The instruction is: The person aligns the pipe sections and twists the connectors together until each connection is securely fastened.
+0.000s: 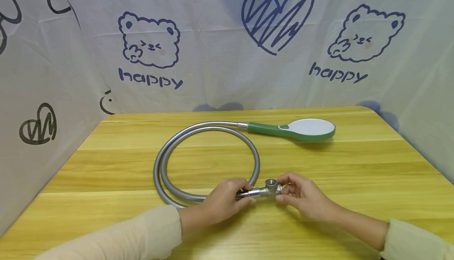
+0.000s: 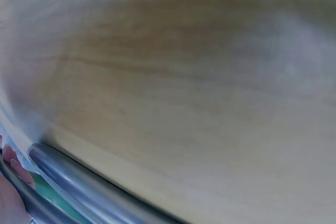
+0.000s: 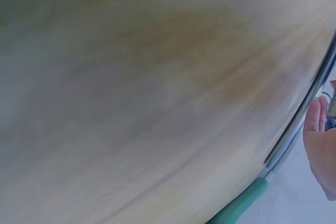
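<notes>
My left hand (image 1: 225,199) grips the chrome end of a grey shower hose (image 1: 257,161), close to its metal nut. Joined in line with that nut is a silver pipe tee fitting (image 1: 271,188), its round threaded opening facing up. From the other side, my right hand (image 1: 306,197) pinches the fitting between thumb and fingers. The hose lies in wide loops on the table. Its far end runs into the green handle of a shower head (image 1: 308,129), whose white face is turned up. In the right wrist view, part of my right hand (image 3: 321,145) shows at the edge beside the fitting.
The wooden table (image 1: 117,165) stretches out under everything. Behind it and along both sides hangs a white cloth (image 1: 213,43) with drawn bears, hearts and writing. The shower head lies toward the back right, beyond the hose loops.
</notes>
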`<state>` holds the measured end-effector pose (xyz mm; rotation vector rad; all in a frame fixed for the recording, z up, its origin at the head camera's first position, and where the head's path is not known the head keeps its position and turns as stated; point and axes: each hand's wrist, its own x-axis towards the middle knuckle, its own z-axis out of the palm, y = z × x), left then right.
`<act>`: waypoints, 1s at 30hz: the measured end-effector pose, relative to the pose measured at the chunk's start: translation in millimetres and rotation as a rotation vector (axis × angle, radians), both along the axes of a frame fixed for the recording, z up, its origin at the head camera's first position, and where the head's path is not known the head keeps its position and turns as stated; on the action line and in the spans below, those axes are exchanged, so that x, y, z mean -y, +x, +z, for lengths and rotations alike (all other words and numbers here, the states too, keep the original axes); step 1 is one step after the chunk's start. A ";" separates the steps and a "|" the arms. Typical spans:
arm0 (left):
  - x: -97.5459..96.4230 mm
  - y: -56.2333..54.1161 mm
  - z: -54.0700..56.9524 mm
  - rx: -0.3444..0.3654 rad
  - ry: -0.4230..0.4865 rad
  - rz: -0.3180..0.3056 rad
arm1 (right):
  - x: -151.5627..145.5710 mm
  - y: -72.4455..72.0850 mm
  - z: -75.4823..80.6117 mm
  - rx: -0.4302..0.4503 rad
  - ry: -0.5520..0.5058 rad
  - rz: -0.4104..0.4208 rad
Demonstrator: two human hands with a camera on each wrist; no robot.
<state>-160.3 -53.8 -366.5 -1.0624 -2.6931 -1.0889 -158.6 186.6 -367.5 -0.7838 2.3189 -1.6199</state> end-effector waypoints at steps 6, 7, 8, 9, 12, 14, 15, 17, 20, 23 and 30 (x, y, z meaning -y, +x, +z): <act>0.5 -1.2 0.0 -0.005 0.003 0.004 | 0.8 -0.5 2.0 0.014 0.011 -0.024; 0.5 -1.4 -0.1 -0.007 0.004 0.004 | 0.9 -0.8 1.9 0.011 0.014 -0.026; 0.5 -1.5 -0.3 -0.009 0.003 0.005 | 1.0 -1.0 1.6 0.008 0.018 -0.027; 0.5 -1.7 -0.4 -0.008 0.003 0.005 | 1.0 -1.3 1.3 0.005 0.021 -0.027; 0.5 -2.0 -0.8 0.001 0.004 0.009 | 1.5 -2.2 0.1 -0.002 0.025 -0.026; 0.5 -2.2 -1.0 0.009 0.006 0.011 | 2.0 -2.6 -0.5 -0.007 0.026 -0.023; 0.6 -2.3 -1.1 0.013 0.006 0.011 | 2.3 -2.7 -0.6 -0.007 0.025 -0.023; 0.7 -2.5 -1.3 0.018 0.005 0.013 | 2.8 -2.6 -0.4 -0.003 0.024 -0.022; 0.9 -2.7 -1.3 0.016 0.004 0.014 | 3.2 -2.2 0.7 0.005 0.028 -0.027; 1.1 -3.1 -1.2 0.004 0.008 0.011 | 3.7 -2.2 1.7 0.017 0.032 -0.033; 1.5 -3.7 -0.3 -0.006 0.018 0.004 | 4.7 -4.5 1.9 0.034 0.036 -0.053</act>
